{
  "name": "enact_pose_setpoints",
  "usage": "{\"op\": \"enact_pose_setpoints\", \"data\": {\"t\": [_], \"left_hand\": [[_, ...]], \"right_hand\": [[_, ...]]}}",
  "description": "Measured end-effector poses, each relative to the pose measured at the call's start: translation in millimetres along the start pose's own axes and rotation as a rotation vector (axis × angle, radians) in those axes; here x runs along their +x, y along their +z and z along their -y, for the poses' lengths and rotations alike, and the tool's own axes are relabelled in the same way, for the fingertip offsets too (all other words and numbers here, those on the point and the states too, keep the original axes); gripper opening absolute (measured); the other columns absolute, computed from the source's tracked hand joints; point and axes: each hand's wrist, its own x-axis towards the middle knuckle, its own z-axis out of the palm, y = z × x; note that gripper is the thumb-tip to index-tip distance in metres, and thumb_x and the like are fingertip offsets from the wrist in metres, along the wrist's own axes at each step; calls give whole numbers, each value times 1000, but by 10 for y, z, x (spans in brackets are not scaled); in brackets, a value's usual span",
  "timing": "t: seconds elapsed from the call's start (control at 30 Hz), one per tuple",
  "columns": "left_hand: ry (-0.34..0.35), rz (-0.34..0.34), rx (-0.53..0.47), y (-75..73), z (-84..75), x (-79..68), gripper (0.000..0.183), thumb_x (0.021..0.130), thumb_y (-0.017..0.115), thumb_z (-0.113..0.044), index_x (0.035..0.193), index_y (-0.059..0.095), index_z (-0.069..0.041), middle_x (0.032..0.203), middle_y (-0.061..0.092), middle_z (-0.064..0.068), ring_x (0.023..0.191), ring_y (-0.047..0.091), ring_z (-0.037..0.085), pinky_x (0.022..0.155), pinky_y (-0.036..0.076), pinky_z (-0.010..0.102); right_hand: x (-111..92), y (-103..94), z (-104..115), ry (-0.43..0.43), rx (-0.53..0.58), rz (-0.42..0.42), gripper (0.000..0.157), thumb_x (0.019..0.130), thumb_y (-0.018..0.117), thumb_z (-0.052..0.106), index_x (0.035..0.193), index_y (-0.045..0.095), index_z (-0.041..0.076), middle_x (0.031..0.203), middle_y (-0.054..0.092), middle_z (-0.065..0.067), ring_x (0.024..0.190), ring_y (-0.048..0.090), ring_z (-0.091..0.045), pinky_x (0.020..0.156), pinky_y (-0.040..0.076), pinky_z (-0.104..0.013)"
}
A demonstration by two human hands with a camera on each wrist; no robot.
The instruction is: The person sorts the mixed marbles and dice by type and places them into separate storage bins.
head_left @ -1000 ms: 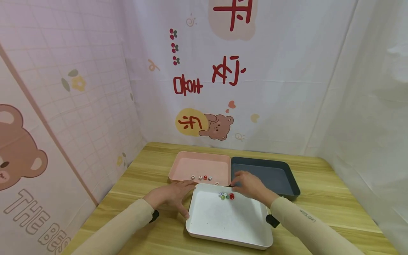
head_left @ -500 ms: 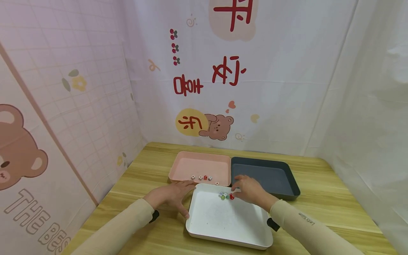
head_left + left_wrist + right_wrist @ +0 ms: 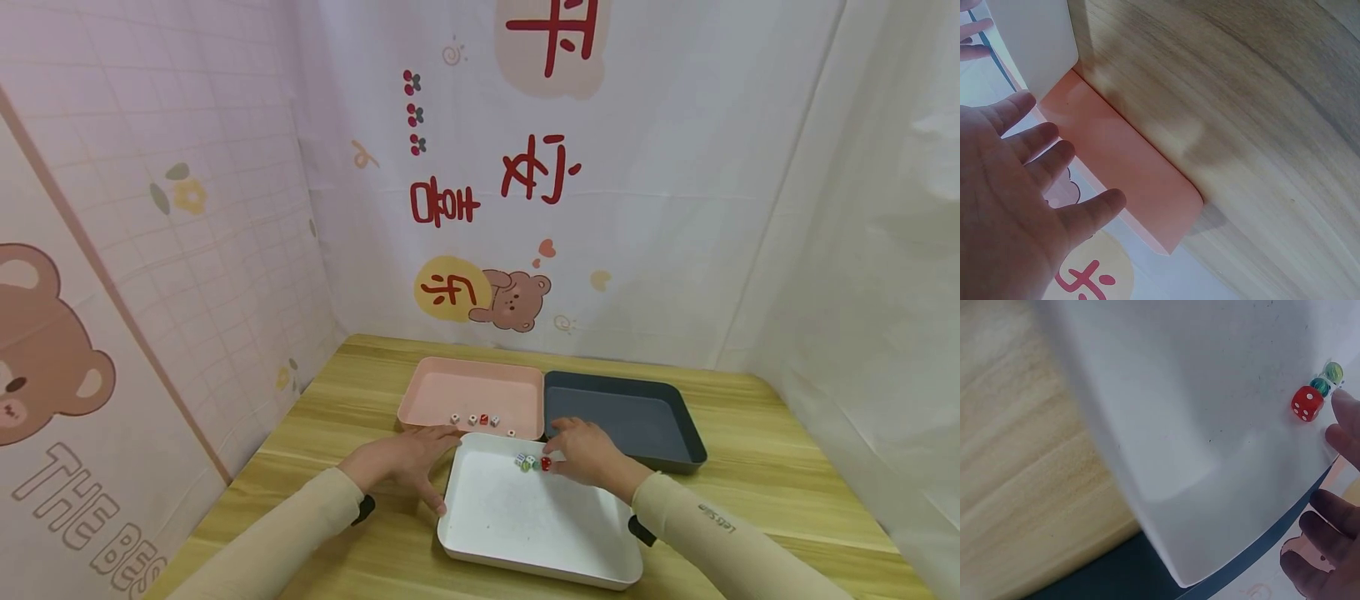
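A white tray (image 3: 540,517) lies nearest the person. At its far side sit a red die (image 3: 546,463), a couple of white dice (image 3: 521,459) and green and teal glass marbles, clearer in the right wrist view as a teal marble (image 3: 1320,386) and a yellow-green marble (image 3: 1334,372). My right hand (image 3: 588,454) hovers over the tray's far right part, thumb and index finger apart beside the red die. In the right wrist view the fingertips lie close to that die, its other fingers spread. My left hand (image 3: 405,467) stretches along the white tray's left rim, fingers spread and holding nothing.
Behind the white tray stands a pink tray (image 3: 480,387) with several small dice along its near side, one of them red. A dark blue tray (image 3: 622,412) adjoins it on the right. All rest on a wood-grain table (image 3: 780,475), with printed cloth hanging around it.
My right hand has come down and nearer, from above the far rim to beside the red die. My left hand stays at the left rim.
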Motion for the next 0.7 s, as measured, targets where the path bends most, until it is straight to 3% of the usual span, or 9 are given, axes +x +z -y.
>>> {"op": "enact_pose_setpoints", "data": {"t": [0.27, 0.5, 0.7], "left_hand": [[-17, 10, -24, -8, -16, -12, 115, 67, 81, -66, 153, 33, -8, 162, 22, 7, 148, 22, 27, 115, 28, 49], [-25, 11, -29, -12, -22, -15, 114, 67, 81, -66, 154, 33, -9, 162, 22, 7, 147, 23, 27, 114, 29, 49], [-30, 8, -34, -12, -23, -17, 114, 67, 82, -65, 154, 33, -9, 162, 22, 7, 147, 23, 26, 114, 29, 48]], "right_hand": [[-7, -1, 30, -1, -44, 72, 24, 84, 79, 33, 105, 79, 22, 134, 59, -14, 127, 50, -38, 102, 39, -63], [-23, -19, 21, -3, -25, 55, 10, 83, 80, 30, 90, 79, 23, 132, 60, -14, 125, 51, -38, 100, 41, -63], [-17, 7, 14, 6, -64, 60, 19, 81, 83, 33, 96, 80, 22, 132, 60, -13, 124, 52, -38, 100, 42, -61]]}}
